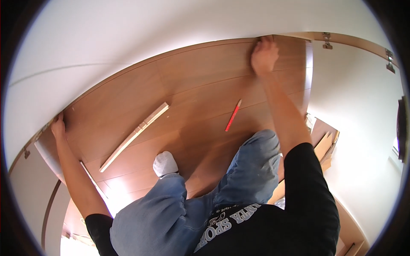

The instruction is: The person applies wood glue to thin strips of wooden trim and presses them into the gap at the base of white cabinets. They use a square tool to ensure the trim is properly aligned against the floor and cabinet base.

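Note:
My left hand (59, 126) reaches far out to the left, its fingers bent in at the foot of the white wall (141, 25). Farther right, my right hand (265, 56) is closed against the same wall's foot and slightly blurred. Between them a thin brown strip (171, 48) runs along the join of wall and floor. What either hand grips there is hidden. On the brown wooden floor (188, 77) lies a pale wooden batten (134, 137), slanting. A red pencil (233, 115) lies nearer my right forearm, apart from both hands.
My knee (260, 145) and a grey-socked foot (165, 164) are close to the pencil and batten. White cabinet panels with metal hinges (327, 40) stand at both sides. Cardboard pieces (323, 146) lie to the right, and a thin white strip (93, 178) lies beside my left forearm.

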A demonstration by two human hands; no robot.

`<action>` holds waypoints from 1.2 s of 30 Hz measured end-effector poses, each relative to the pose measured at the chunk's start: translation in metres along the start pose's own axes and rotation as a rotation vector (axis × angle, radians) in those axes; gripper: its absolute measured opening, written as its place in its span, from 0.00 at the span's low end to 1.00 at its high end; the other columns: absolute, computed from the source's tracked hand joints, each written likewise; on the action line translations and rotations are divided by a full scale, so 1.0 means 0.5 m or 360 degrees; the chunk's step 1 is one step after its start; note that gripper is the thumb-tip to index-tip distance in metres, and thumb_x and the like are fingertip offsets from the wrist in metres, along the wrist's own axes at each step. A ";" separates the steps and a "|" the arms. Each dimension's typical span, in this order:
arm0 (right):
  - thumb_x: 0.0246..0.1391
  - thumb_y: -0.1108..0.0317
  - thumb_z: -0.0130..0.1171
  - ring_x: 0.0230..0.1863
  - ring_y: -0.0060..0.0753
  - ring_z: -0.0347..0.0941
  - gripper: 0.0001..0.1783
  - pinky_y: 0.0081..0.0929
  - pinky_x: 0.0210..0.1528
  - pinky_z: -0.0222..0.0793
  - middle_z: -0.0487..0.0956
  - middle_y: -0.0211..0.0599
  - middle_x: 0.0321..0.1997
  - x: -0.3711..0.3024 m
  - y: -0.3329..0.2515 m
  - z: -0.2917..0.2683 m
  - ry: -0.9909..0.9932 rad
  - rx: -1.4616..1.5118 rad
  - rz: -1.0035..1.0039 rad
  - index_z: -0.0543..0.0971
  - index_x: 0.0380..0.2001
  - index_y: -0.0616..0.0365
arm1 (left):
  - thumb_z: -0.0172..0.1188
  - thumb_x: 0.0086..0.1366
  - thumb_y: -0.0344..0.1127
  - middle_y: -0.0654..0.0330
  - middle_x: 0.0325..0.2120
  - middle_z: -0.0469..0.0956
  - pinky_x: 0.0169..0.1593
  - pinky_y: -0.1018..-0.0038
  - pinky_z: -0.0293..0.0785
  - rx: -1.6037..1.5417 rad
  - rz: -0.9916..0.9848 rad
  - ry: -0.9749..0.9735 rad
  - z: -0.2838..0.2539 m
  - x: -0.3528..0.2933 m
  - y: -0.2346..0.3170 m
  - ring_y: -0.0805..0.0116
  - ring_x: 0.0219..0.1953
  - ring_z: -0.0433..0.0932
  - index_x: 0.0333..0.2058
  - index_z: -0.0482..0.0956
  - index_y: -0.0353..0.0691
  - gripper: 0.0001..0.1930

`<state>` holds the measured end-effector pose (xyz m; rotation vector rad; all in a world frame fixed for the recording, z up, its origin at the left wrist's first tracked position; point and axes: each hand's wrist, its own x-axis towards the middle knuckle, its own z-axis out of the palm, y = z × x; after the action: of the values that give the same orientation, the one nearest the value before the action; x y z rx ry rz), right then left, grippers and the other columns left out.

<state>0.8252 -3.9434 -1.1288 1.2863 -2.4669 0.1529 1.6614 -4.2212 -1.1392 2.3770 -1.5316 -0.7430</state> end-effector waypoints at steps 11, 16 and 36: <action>0.61 0.59 0.59 0.60 0.45 0.74 0.15 0.38 0.57 0.74 0.79 0.36 0.56 0.012 -0.027 -0.062 0.0164 0.0319 -0.0533 0.82 0.48 0.52 | 0.60 0.70 0.48 0.57 0.62 0.75 0.67 0.69 0.62 -0.0185 0.0015 -0.0006 -0.006 0.036 -0.011 0.63 0.64 0.70 0.60 0.75 0.33 0.28; 0.61 0.57 0.58 0.60 0.44 0.74 0.16 0.40 0.61 0.72 0.80 0.37 0.56 0.002 0.000 -0.063 0.0087 0.0211 -0.0525 0.83 0.48 0.51 | 0.59 0.70 0.52 0.57 0.63 0.74 0.68 0.69 0.60 -0.0032 -0.0036 -0.0097 0.070 0.024 -0.026 0.61 0.66 0.68 0.61 0.75 0.35 0.30; 0.65 0.60 0.53 0.60 0.45 0.74 0.18 0.41 0.56 0.76 0.78 0.34 0.61 0.005 -0.026 -0.038 0.0112 0.0264 -0.0611 0.80 0.56 0.42 | 0.44 0.72 0.38 0.45 0.51 0.78 0.63 0.49 0.66 0.0891 0.0645 0.0685 0.056 -0.010 -0.032 0.42 0.55 0.74 0.47 0.82 0.38 0.18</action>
<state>0.8396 -3.9482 -1.1110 1.7642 -2.1373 0.3024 1.6575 -4.2071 -1.1686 2.2142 -2.0958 0.3074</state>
